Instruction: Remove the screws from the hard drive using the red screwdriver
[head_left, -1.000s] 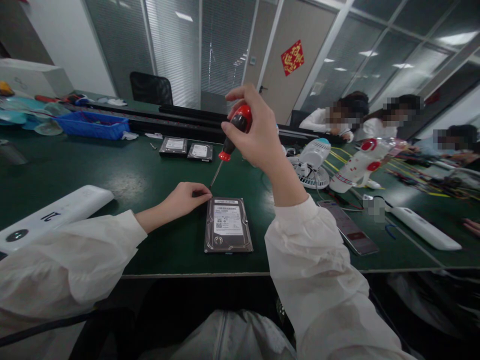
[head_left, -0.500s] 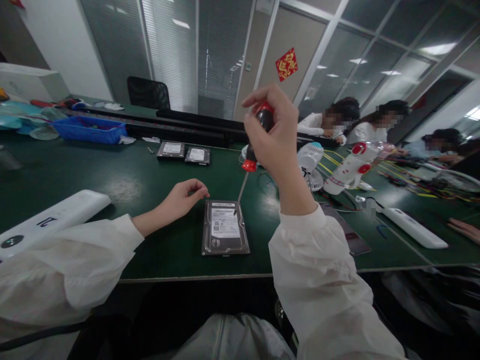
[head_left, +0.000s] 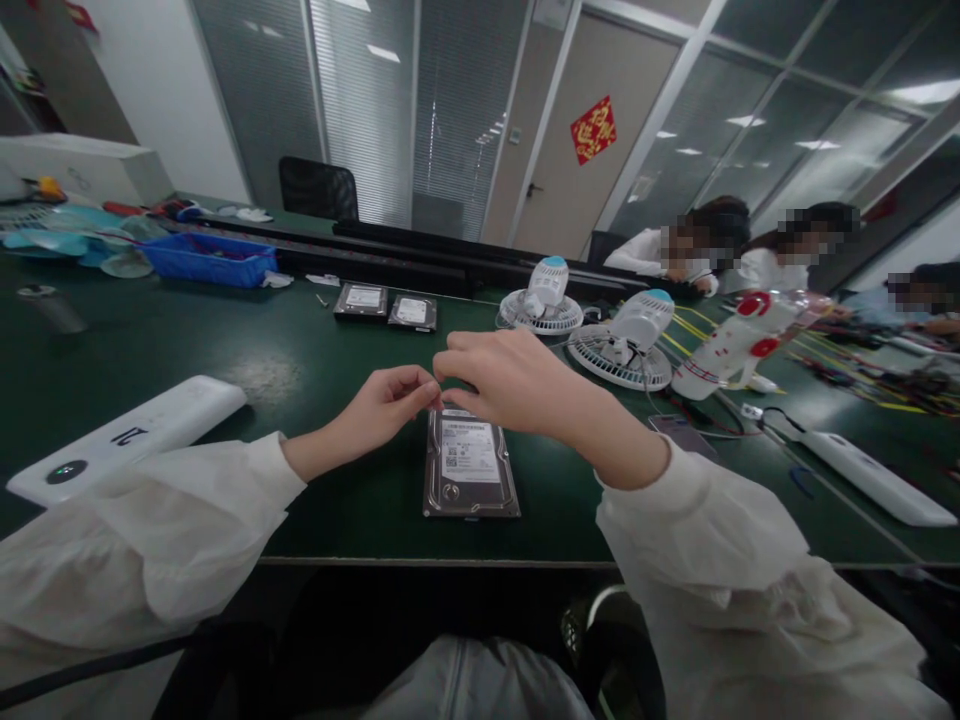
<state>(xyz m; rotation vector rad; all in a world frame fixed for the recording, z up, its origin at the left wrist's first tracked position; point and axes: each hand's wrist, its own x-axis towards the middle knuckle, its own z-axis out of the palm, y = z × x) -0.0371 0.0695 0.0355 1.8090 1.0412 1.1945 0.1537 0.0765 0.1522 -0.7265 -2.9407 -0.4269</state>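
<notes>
The right hand (head_left: pixel 517 385) has come down from its raised position of half a second ago, and the red-handled screwdriver it held then is no longer in sight. It now hangs palm down over the far end of the hard drive (head_left: pixel 470 470), with the fingers loosely curled and the fingertips (head_left: pixel 444 368) drawn leftward. The left hand (head_left: pixel 382 400) has shifted slightly right to meet them. Its thumb and forefinger are pinched closed, but the view does not show whether anything small sits in that pinch. It is equally unclear whether the right hand has hold of anything.

The drive lies flat, label up, on the green table (head_left: pixel 300 345) close to the near edge. Its long axis runs near to far. The two hands' fingertips touch just above its far-left corner, so the drive lies nearward and slightly right of that meeting point. The left hand comes in from the left and the right from the far right, and both are about equally close to the corner.
</notes>
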